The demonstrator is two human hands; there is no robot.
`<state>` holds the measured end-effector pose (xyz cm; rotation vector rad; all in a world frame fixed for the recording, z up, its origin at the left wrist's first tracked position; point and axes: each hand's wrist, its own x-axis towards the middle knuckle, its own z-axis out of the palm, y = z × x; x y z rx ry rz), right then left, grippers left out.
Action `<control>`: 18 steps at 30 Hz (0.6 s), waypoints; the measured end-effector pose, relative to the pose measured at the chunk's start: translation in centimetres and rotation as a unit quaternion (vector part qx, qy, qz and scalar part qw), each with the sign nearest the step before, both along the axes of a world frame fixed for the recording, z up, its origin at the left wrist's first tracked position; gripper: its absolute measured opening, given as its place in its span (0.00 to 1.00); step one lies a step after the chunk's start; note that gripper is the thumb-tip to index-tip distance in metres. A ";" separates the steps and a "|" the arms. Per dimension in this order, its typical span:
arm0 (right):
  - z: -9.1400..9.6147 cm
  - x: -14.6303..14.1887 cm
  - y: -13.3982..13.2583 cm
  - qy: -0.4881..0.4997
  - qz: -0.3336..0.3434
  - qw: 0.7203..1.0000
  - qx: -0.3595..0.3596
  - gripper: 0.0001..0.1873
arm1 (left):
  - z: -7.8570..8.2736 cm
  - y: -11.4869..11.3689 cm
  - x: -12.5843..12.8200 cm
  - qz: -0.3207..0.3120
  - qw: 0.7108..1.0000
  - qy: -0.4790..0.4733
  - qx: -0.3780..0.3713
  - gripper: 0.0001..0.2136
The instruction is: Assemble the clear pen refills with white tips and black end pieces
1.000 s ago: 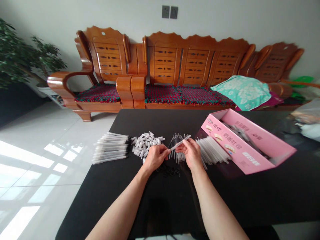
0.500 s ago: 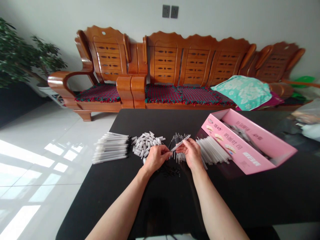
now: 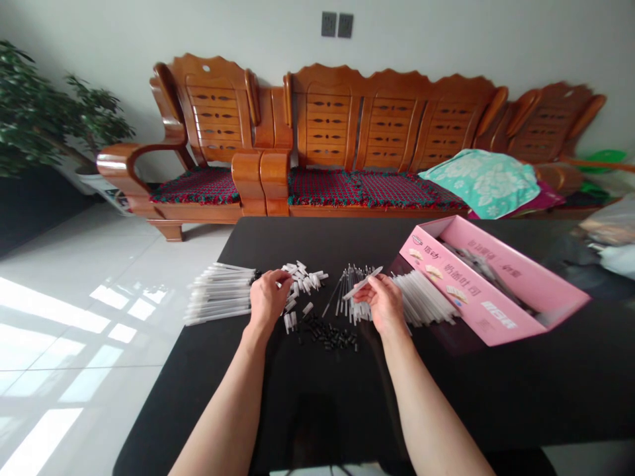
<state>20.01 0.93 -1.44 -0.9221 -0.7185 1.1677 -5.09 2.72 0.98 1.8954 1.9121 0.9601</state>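
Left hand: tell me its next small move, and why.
Probably, the left hand should pinch one of the white caps: its fingers are bent over that pile, while the right hand alone holds the pen. Whether the fingers grip a cap now, I can't tell.

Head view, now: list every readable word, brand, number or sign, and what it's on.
Pink box, front panel: "奶盖吐司", second character soft.
Same panel, upper left: "?动", first character unclear.
Oval logo: too small.
White lettering, lower right: too blurred.
Inner-wall lettering: too blurred.
White pen barrel in right hand: none discernible.
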 end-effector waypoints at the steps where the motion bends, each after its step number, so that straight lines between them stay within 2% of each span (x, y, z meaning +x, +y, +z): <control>1: 0.0 0.0 0.0 -0.001 0.001 1.000 -0.001 0.16 | 0.0 0.0 -0.3 -0.006 1.000 0.028 -0.010 0.07; 6: 0.0 -0.1 -0.1 -0.004 0.004 1.000 -0.005 0.16 | -0.1 -0.5 0.4 -0.027 0.988 0.148 -0.046 0.07; 9: 0.0 -0.1 -0.1 -0.006 0.004 1.000 -0.006 0.15 | -0.1 -0.8 1.1 -0.024 0.982 0.176 -0.060 0.06; 15: 0.1 -0.2 -0.1 -0.016 0.016 0.999 -0.022 0.14 | -0.2 -0.8 1.3 -0.036 0.987 0.144 -0.066 0.06; 18: 0.1 -0.2 -0.3 -0.031 0.025 0.999 -0.032 0.13 | -0.2 -0.6 1.3 -0.054 0.996 0.059 -0.037 0.07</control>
